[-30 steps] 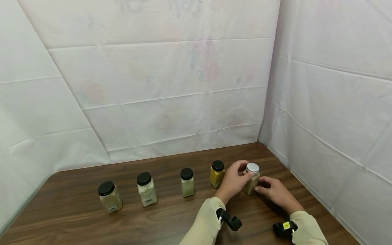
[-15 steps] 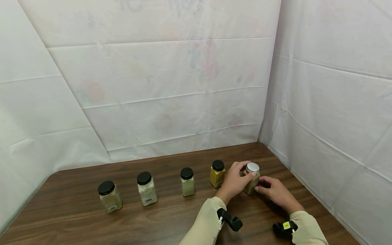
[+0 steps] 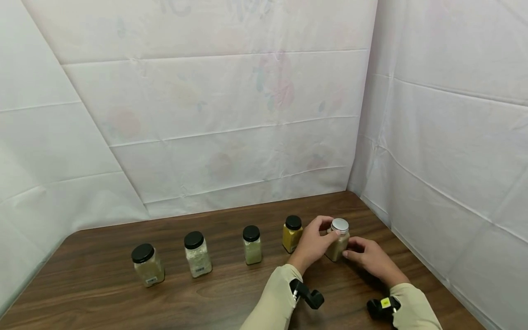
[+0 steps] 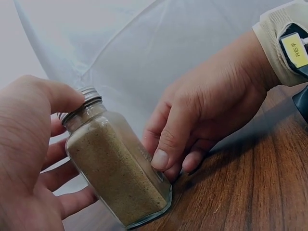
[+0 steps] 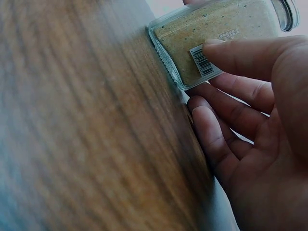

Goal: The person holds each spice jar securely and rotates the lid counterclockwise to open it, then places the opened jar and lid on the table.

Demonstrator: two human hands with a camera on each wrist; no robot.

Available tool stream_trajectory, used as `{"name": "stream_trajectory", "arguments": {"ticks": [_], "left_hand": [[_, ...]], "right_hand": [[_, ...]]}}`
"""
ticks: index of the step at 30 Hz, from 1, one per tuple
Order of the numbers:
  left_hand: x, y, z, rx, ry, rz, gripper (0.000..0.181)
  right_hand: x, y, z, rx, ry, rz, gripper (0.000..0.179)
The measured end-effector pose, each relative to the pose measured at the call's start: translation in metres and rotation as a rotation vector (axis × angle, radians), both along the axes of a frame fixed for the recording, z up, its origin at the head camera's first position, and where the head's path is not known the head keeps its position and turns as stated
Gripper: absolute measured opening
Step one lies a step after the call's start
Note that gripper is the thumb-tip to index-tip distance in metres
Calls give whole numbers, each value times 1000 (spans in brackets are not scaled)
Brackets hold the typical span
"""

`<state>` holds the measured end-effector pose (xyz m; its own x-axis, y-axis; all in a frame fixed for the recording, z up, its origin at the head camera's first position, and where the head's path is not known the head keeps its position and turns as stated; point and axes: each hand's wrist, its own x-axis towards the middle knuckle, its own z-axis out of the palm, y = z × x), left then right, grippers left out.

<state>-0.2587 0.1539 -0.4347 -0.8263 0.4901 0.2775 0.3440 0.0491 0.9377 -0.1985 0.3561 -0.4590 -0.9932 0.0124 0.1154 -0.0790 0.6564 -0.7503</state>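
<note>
A square glass jar (image 3: 337, 246) of tan powder with a silver screw lid (image 3: 340, 224) stands at the right of the table. My left hand (image 3: 313, 242) pinches it at the lid, thumb on the near side, as the left wrist view shows. Its lower fingers spread beside the glass. Low on the jar's other side, my right hand (image 3: 373, 261) holds the body between thumb and fingers. In the right wrist view the right thumb (image 5: 240, 57) lies by a barcode label (image 5: 201, 61). The right fingertips behind the glass are partly hidden.
Left of the hands, several black-lidded jars form a loose row: a yellow jar (image 3: 292, 234), a narrow green one (image 3: 252, 246), a pale flaky one (image 3: 198, 255) and a wide tan one (image 3: 148, 266). White cloth (image 3: 231, 114) hangs behind the wooden table (image 3: 222, 305) and along its right.
Both hands keep their places on the silver-lidded jar. My left hand and the lid have shifted only very slightly to the left. The other jars stand as before.
</note>
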Motion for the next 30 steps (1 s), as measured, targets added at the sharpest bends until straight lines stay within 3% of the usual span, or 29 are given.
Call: {"name": "stream_trajectory", "arguments": {"ticks": [6, 17, 30], "left_hand": [[-1, 0, -1, 0, -10, 17, 30], [-2, 2, -1, -51, 58, 3, 54], [-2, 4, -2, -81, 59, -3, 47]], "right_hand": [[0, 0, 0, -5, 1, -3, 33], [1, -1, 2, 2, -2, -6, 34], [0, -2, 3, 9, -21, -22, 38]]}}
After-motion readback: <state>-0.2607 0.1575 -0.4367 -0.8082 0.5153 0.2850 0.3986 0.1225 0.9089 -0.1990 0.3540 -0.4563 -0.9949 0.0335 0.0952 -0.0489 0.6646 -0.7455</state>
